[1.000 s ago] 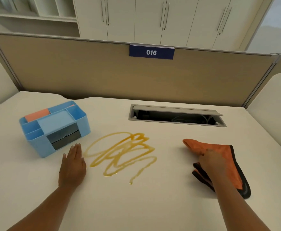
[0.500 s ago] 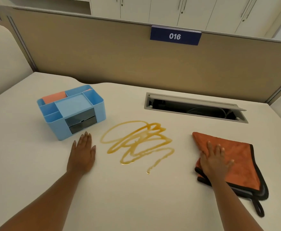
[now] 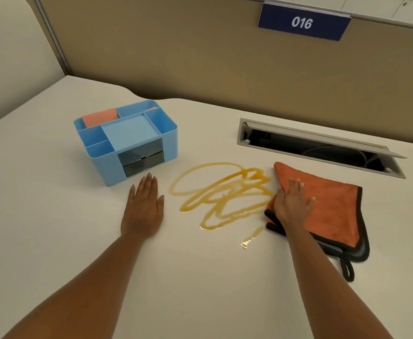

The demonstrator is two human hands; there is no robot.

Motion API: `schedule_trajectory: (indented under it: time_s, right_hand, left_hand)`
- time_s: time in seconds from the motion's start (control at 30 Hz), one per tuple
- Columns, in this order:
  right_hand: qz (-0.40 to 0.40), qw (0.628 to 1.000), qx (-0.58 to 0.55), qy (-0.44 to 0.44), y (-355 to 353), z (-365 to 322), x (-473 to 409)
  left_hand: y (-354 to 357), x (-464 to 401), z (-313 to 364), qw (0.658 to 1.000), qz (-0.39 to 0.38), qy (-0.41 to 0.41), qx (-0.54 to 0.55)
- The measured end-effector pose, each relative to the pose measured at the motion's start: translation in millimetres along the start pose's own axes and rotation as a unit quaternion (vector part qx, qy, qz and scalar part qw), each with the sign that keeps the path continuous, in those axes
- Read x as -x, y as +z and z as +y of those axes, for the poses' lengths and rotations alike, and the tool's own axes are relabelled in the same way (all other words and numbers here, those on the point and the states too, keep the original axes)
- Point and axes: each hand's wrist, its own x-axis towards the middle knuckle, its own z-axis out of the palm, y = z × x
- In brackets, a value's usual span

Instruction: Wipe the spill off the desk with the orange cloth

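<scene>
Right hand presses the orange cloth up against the spill; left hand lies flat on the desk.

At left of centre the blue organizer [image 3: 127, 140] sits on the desk [image 3: 41, 204] as before. Just below it the left hand [image 3: 143, 206] lies palm down, fingers straight and empty, where it was half a second ago. The spill [image 3: 221, 194], amber loops in the middle of the frame, looks unwiped. The orange cloth [image 3: 327, 206], right of centre, has slid left since the earlier frame and its left edge now touches the loops. The right hand [image 3: 292, 203] is spread flat on it, pressing, not clenched. The cable hatch [image 3: 320, 148] lies open above it.
</scene>
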Motion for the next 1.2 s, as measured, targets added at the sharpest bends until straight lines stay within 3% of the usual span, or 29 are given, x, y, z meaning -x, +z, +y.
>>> schedule_trajectory:
  time_s: [0.2, 0.47, 0.57, 0.63, 0.7, 0.8, 0.9, 1.2]
  right_hand:
    - [-0.036, 0.997, -0.017, -0.07, 29, -57, -13]
    - [-0.117, 0.961, -0.026, -0.251, 67, -132, 15]
    - [-0.148, 0.949, -0.034, -0.275, 69, -134, 20]
    - [-0.162, 0.949, -0.096, -0.252, 61, -135, 15]
    - [-0.127, 0.959, -0.149, -0.206, 53, -139, 6]
    - [-0.122, 0.973, -0.028, -0.196, 55, -145, 0]
    - [-0.137, 0.958, 0.097, -0.232, 72, -148, 6]
    - [-0.141, 0.942, 0.095, -0.289, 85, -161, 40]
  left_hand:
    - [0, 0, 3, 1.0, -0.002, -0.002, 0.004]
    - [1, 0, 2, 0.998, 0.001, 0.019, 0.057]
    - [-15, -2, 12, 0.992, 0.093, 0.062, 0.061]
    - [-35, -17, 17, 0.98, 0.186, 0.068, 0.019]
    - [-59, -38, 12, 0.972, 0.232, 0.039, -0.019]
    - [-80, -63, -2, 0.982, 0.187, -0.023, -0.001]
    - [-82, -67, -8, 0.989, 0.144, -0.015, 0.031]
    - [-83, -67, -11, 0.992, 0.123, 0.0, 0.023]
